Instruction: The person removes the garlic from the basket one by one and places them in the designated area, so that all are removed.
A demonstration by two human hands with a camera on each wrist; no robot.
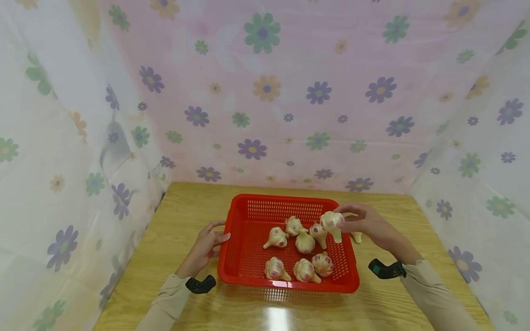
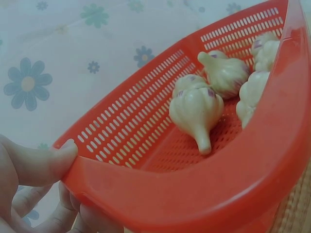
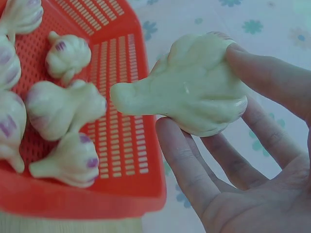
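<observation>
A red plastic basket [image 1: 248, 280] with slotted walls stands on the table and holds several garlic bulbs [image 1: 275, 237]. My left hand [image 1: 205, 244] grips its left rim, the thumb [image 2: 68, 158] on top and the other fingers curled below the edge. Over the basket's right side, my right hand [image 1: 368, 225] holds one garlic bulb [image 1: 331, 221] between thumb and fingers. In the right wrist view that garlic bulb [image 3: 194, 87] lies sideways, its stem pointing toward the basket. Another garlic bulb [image 1: 356, 237] sits outside the basket on the right, mostly hidden behind the right hand.
The wooden table [image 1: 190, 202] extends around the basket on all sides. Behind it hangs a pink flowered cloth [image 1: 265, 119], with pale flowered cloths at left [image 1: 62, 184] and right [image 1: 476, 184]. Each wrist wears a black device [image 1: 200, 285].
</observation>
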